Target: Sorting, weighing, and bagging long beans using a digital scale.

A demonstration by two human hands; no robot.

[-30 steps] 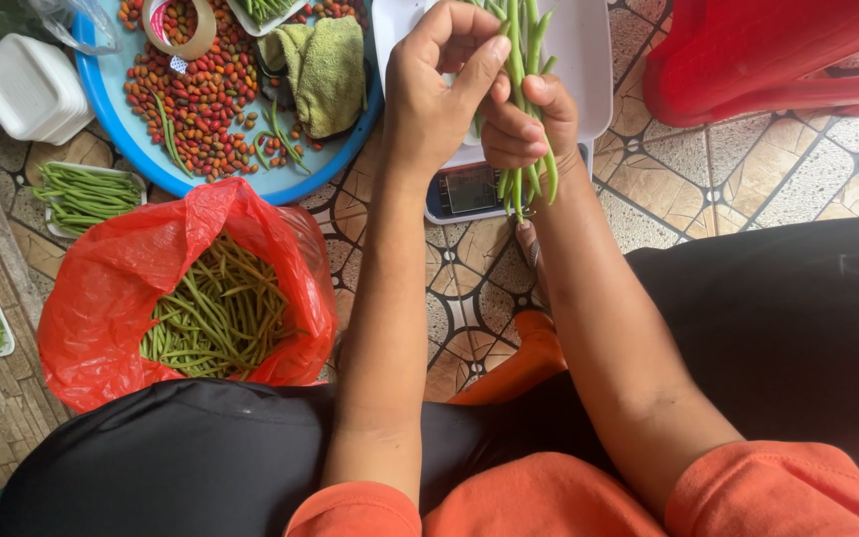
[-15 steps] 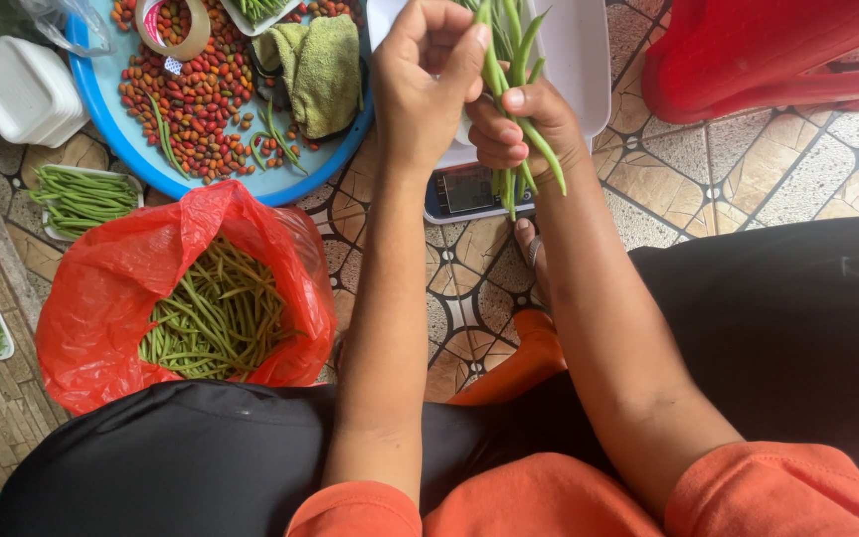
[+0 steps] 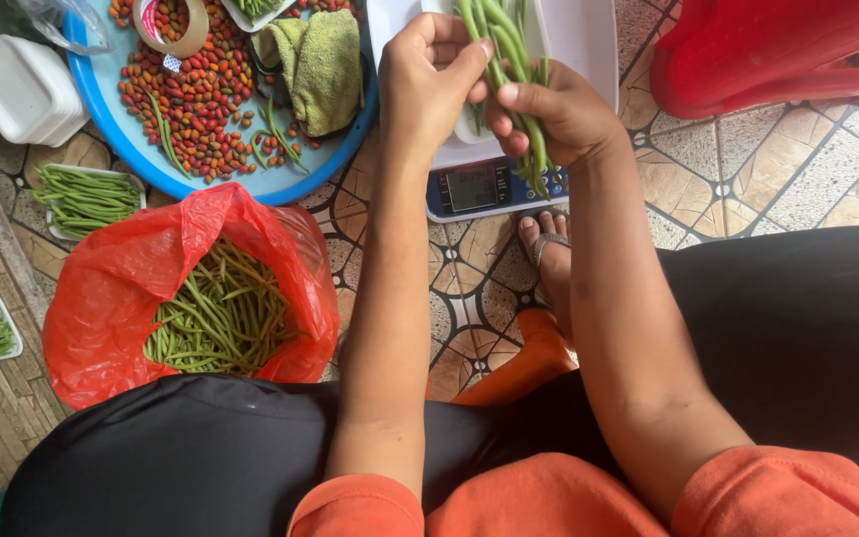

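Right grip: right hand (image 3: 559,114) clenched around a bunch of green beans (image 3: 509,60).
Left grip: left hand (image 3: 429,75) pinching one bean's top.
Beans: above the white tray (image 3: 589,40) on the digital scale (image 3: 484,187).

green bean bunch (image 3: 509,60), upright, above scale

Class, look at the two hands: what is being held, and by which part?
A bunch of green beans, gripped around its lower half by the right hand; the left hand pinches a bean higher up.
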